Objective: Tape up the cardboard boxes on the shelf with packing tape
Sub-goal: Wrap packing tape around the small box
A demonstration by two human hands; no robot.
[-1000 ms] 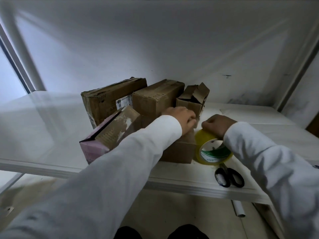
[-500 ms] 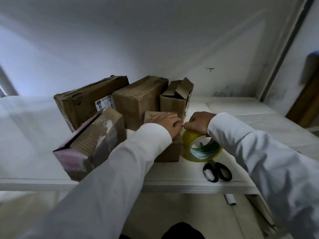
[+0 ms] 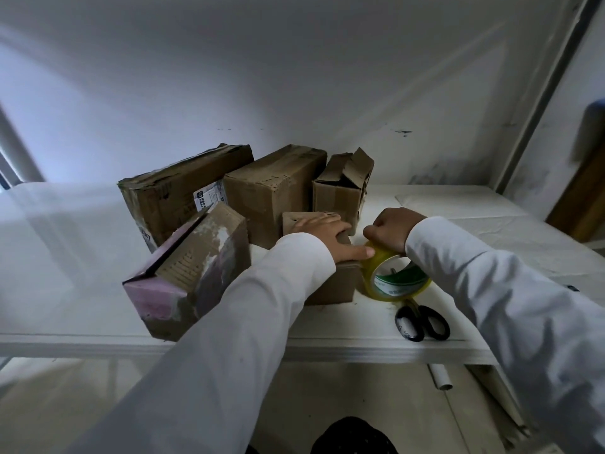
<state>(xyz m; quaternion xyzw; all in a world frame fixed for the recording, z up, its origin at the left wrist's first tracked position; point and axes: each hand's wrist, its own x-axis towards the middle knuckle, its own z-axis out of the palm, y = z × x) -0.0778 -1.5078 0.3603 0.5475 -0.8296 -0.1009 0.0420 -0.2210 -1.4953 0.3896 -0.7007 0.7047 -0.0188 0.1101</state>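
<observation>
On the white shelf (image 3: 229,342) five brown cardboard boxes stand close together. The small low cardboard box (image 3: 330,283) at the front lies under the left hand (image 3: 327,237), which rests flat on its top with straight fingers, so its grip is relaxed and holds nothing; the thumb (image 3: 355,253) reaches right and touches the roll of yellowish transparent packing tape (image 3: 397,276). That roll stands on edge on the shelf, just beside the small box's right side. The right hand (image 3: 391,229) curls over the top of the roll, its grip closed around the roll's upper rim.

Behind the small box stand a long battered cardboard box with a white shipping label (image 3: 183,188), a tall plain cardboard box (image 3: 271,191) and a narrow cardboard box with open flaps (image 3: 340,188). At front left a cardboard box with pink-purple faces (image 3: 183,273) sits tilted near the shelf's edge. A pair of black-handled scissors (image 3: 422,322) lies on the shelf just in front of the tape roll. Both arms wear white sleeves (image 3: 229,339). Below the shelf's edge a white tube (image 3: 440,376) shows.
</observation>
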